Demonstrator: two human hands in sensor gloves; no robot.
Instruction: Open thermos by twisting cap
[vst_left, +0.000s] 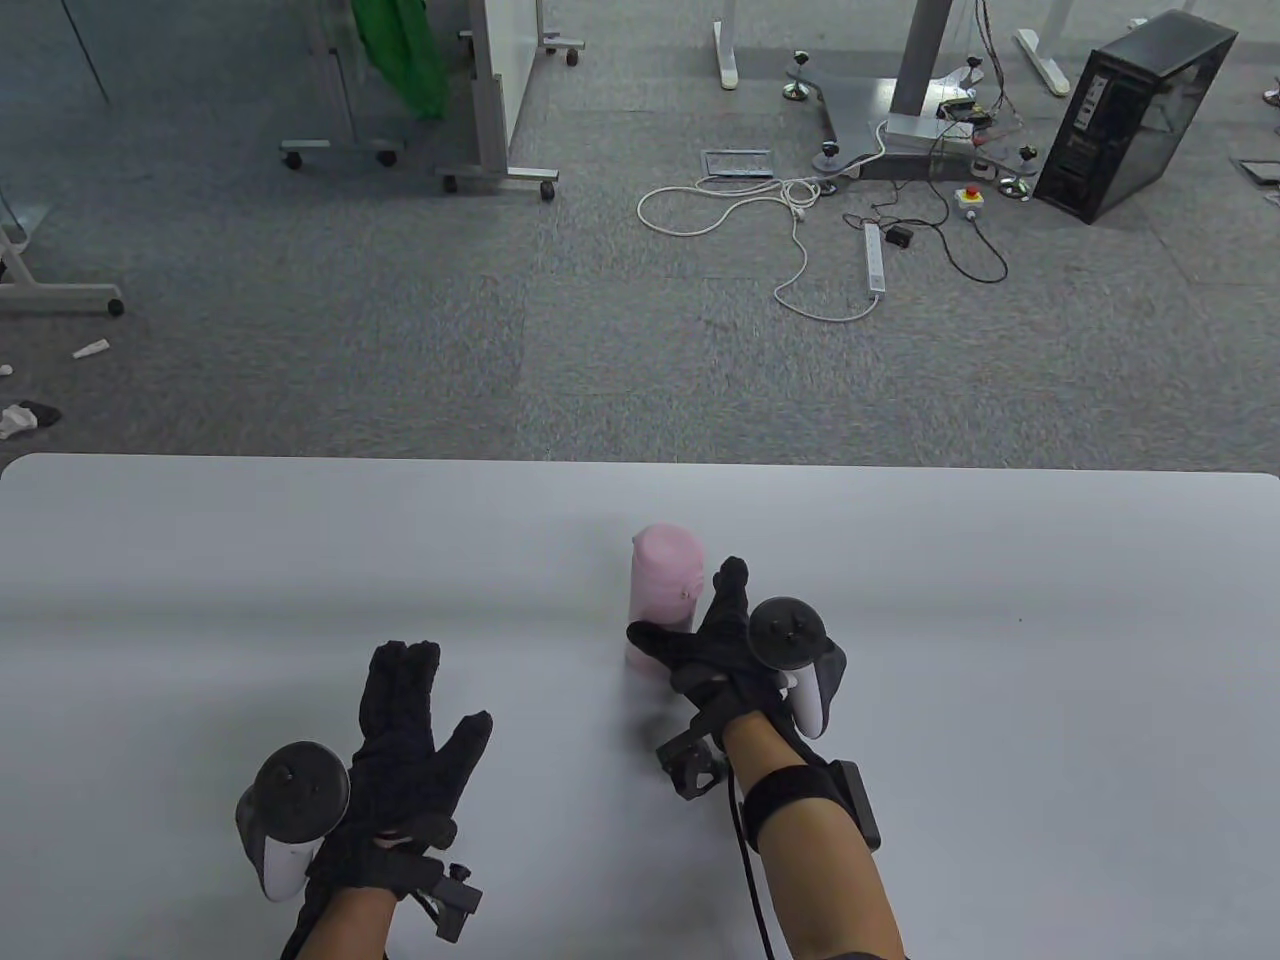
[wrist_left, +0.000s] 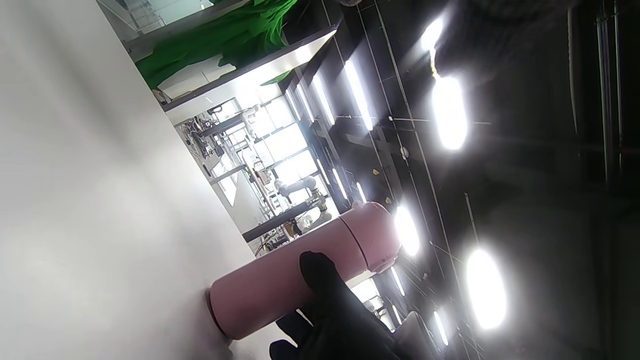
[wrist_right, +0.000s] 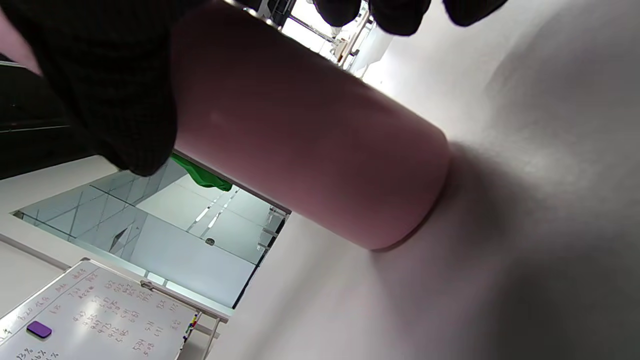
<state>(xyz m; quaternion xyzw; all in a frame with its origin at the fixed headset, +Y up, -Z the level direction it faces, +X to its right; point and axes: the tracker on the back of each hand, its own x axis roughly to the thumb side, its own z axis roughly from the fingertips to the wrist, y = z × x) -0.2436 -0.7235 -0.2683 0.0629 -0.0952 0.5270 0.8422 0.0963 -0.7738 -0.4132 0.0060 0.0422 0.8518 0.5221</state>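
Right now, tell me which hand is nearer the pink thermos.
Right. The right hand wraps around the thermos low on its body; the left hand lies apart, on the table to its left.

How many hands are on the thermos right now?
1. The right hand wraps the lower body of the pink thermos; the left hand is apart, over the table.

The thermos has a smooth, matt pink skin with a soft sheen. Both hands wear black knitted cloth gloves. The counter is smooth, matt white; the floor is rough grey carpet.
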